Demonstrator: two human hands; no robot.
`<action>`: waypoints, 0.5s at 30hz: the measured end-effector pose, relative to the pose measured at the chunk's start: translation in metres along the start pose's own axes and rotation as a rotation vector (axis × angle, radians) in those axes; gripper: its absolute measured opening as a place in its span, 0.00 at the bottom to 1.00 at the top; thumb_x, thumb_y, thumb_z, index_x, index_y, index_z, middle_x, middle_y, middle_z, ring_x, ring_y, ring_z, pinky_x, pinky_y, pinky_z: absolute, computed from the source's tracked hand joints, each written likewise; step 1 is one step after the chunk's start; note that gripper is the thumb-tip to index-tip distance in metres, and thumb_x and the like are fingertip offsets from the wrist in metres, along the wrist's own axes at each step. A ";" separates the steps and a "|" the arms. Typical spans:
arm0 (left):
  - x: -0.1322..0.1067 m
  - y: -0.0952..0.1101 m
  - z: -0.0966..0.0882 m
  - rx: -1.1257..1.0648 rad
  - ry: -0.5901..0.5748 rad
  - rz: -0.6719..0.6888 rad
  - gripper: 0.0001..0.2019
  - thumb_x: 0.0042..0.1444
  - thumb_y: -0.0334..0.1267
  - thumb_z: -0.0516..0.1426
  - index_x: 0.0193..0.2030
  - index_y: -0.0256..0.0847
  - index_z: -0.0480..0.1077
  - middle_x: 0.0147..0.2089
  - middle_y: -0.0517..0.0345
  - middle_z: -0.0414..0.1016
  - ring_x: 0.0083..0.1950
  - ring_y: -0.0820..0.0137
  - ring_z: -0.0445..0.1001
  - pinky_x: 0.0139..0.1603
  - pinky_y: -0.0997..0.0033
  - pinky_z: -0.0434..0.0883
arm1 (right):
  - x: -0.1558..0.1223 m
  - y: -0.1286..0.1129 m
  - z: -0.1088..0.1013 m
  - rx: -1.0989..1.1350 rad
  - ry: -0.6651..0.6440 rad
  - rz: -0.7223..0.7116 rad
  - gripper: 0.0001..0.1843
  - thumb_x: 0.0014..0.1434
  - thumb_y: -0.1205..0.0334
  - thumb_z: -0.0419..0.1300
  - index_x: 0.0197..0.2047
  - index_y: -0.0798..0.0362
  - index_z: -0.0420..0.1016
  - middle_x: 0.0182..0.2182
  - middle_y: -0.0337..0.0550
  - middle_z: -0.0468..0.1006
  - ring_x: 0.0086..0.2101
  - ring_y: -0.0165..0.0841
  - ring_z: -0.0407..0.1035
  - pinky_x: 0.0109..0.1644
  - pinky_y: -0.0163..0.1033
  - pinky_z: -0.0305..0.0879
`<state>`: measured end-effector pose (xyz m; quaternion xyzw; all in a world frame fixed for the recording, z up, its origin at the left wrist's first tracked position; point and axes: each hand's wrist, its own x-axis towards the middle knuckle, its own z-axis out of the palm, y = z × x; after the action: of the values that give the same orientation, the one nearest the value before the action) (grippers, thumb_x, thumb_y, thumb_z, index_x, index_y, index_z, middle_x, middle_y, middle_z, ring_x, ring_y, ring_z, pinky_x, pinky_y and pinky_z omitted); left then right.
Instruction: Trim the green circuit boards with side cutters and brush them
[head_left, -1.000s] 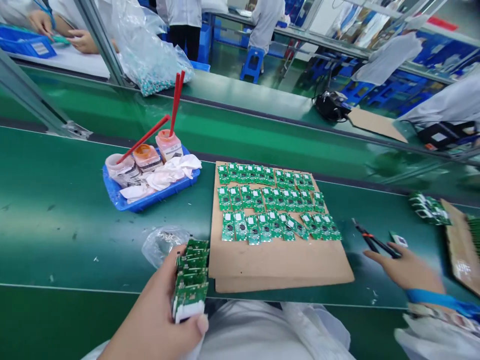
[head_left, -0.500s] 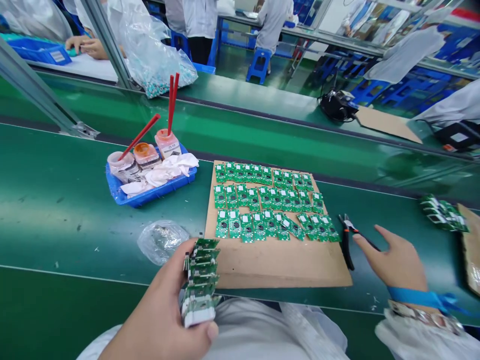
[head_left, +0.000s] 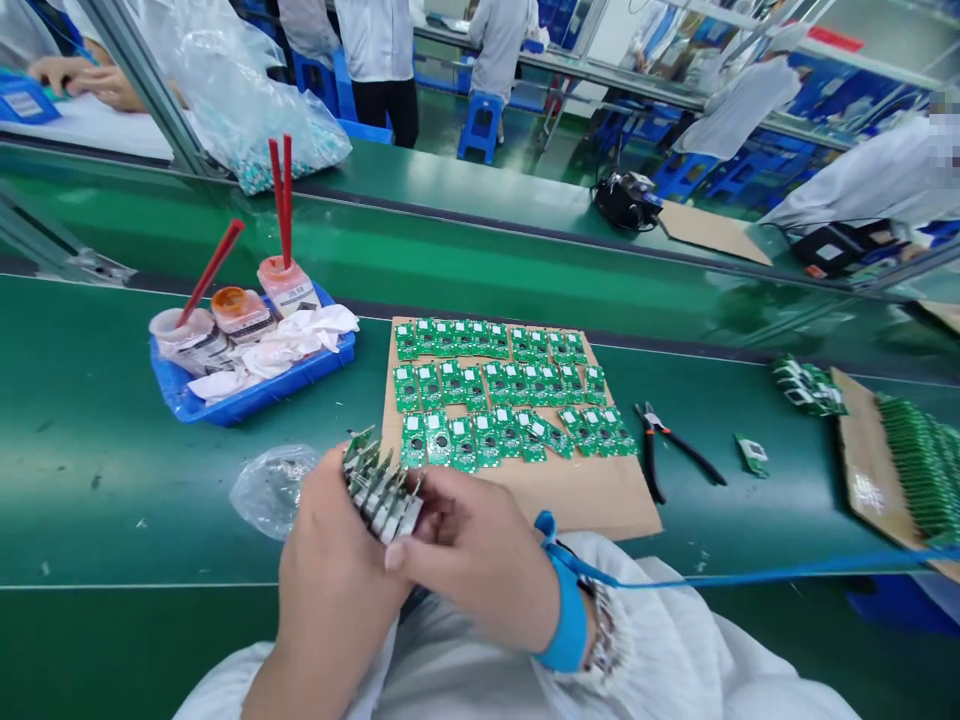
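Observation:
My left hand (head_left: 337,580) is wrapped round a stack of small green circuit boards (head_left: 379,490) with white parts on them. From the right, my right hand (head_left: 480,560) closes on the near end of that stack, thumb in front and fingers bent behind; its fingertips are partly hidden. Just beyond the hands lies a cardboard sheet (head_left: 592,500) bearing rows of similar circuit boards (head_left: 506,385), white squares facing up. Open-jawed cutting pliers (head_left: 660,430) with black handles rest right of the cardboard. A lone circuit board (head_left: 752,455) sits farther right on the green bench.
At left stands a blue tray (head_left: 262,390) with bottles (head_left: 240,315), red sticks and white cloths. A clear plastic bag (head_left: 274,490) lies nearby. More boards (head_left: 810,387) and a cardboard piece with packed boards (head_left: 919,460) are at right. A blue wrist cord (head_left: 720,570) runs rightward.
My right hand has come from beside the pliers to the stack in my left hand. The stack is now tilted. The view has swung right, uncovering the lone board.

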<state>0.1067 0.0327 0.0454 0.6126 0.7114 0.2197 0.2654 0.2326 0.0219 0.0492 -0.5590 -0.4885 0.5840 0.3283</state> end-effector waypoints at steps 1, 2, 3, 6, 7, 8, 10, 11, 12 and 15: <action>0.002 0.001 0.001 0.046 -0.004 0.009 0.28 0.45 0.45 0.59 0.53 0.41 0.60 0.44 0.47 0.70 0.44 0.51 0.73 0.35 0.58 0.70 | 0.003 0.003 0.000 -0.002 0.030 0.007 0.12 0.47 0.57 0.65 0.34 0.53 0.72 0.24 0.34 0.67 0.26 0.27 0.60 0.29 0.33 0.59; 0.003 0.002 0.002 0.079 -0.018 0.019 0.29 0.45 0.44 0.58 0.55 0.40 0.60 0.44 0.47 0.70 0.44 0.51 0.73 0.35 0.58 0.70 | 0.005 0.006 -0.001 0.005 0.051 0.017 0.11 0.47 0.57 0.64 0.33 0.53 0.71 0.24 0.34 0.67 0.26 0.27 0.60 0.29 0.33 0.59; 0.005 0.001 0.003 0.089 -0.041 0.034 0.29 0.45 0.42 0.58 0.56 0.39 0.59 0.44 0.47 0.70 0.44 0.51 0.73 0.35 0.58 0.69 | 0.007 0.008 -0.001 0.018 0.061 0.026 0.09 0.48 0.58 0.63 0.32 0.53 0.70 0.24 0.35 0.68 0.27 0.27 0.61 0.29 0.33 0.60; 0.010 -0.005 0.007 -0.032 -0.162 0.155 0.32 0.39 0.42 0.62 0.54 0.40 0.61 0.45 0.49 0.71 0.45 0.52 0.72 0.38 0.57 0.70 | 0.008 0.013 -0.007 0.096 0.041 0.063 0.07 0.49 0.59 0.60 0.30 0.53 0.68 0.24 0.35 0.68 0.26 0.27 0.62 0.30 0.34 0.61; 0.012 -0.007 0.008 -0.100 -0.210 0.201 0.32 0.39 0.43 0.63 0.53 0.41 0.61 0.46 0.50 0.71 0.47 0.53 0.71 0.41 0.57 0.70 | 0.007 0.013 -0.010 0.134 0.022 0.073 0.08 0.49 0.59 0.60 0.30 0.54 0.68 0.23 0.35 0.68 0.25 0.27 0.62 0.30 0.34 0.60; 0.013 -0.009 0.008 -0.166 -0.263 0.233 0.31 0.39 0.43 0.64 0.52 0.42 0.61 0.47 0.51 0.71 0.48 0.54 0.71 0.43 0.57 0.70 | 0.006 0.013 -0.014 0.173 -0.002 0.076 0.08 0.50 0.58 0.60 0.30 0.54 0.68 0.23 0.35 0.67 0.25 0.27 0.62 0.30 0.34 0.61; 0.015 -0.012 0.006 -0.295 -0.385 0.239 0.31 0.43 0.45 0.63 0.54 0.43 0.60 0.49 0.52 0.71 0.49 0.56 0.71 0.47 0.57 0.70 | 0.002 0.012 -0.021 0.242 -0.062 0.065 0.10 0.50 0.57 0.61 0.30 0.54 0.68 0.23 0.35 0.67 0.27 0.28 0.63 0.32 0.35 0.62; 0.015 -0.012 0.005 -0.368 -0.452 0.220 0.31 0.45 0.45 0.63 0.56 0.44 0.59 0.50 0.52 0.71 0.50 0.56 0.72 0.48 0.57 0.70 | 0.000 0.011 -0.025 0.268 -0.088 0.056 0.11 0.49 0.55 0.62 0.30 0.54 0.68 0.24 0.35 0.67 0.28 0.28 0.64 0.34 0.35 0.63; 0.014 -0.012 0.005 -0.449 -0.515 0.196 0.32 0.47 0.46 0.62 0.58 0.44 0.57 0.52 0.51 0.71 0.51 0.56 0.72 0.49 0.58 0.70 | -0.002 0.011 -0.029 0.288 -0.106 0.047 0.12 0.49 0.54 0.63 0.30 0.54 0.69 0.24 0.35 0.67 0.29 0.28 0.64 0.35 0.35 0.63; 0.010 -0.008 0.006 -0.681 -0.610 0.102 0.31 0.50 0.47 0.62 0.59 0.42 0.58 0.56 0.47 0.70 0.53 0.56 0.71 0.51 0.61 0.70 | -0.007 0.010 -0.038 0.339 -0.132 0.034 0.16 0.48 0.51 0.65 0.30 0.54 0.68 0.23 0.34 0.63 0.30 0.28 0.63 0.36 0.36 0.63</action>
<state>0.1030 0.0408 0.0347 0.5615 0.4568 0.2634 0.6377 0.2720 0.0202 0.0465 -0.4641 -0.3940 0.6989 0.3754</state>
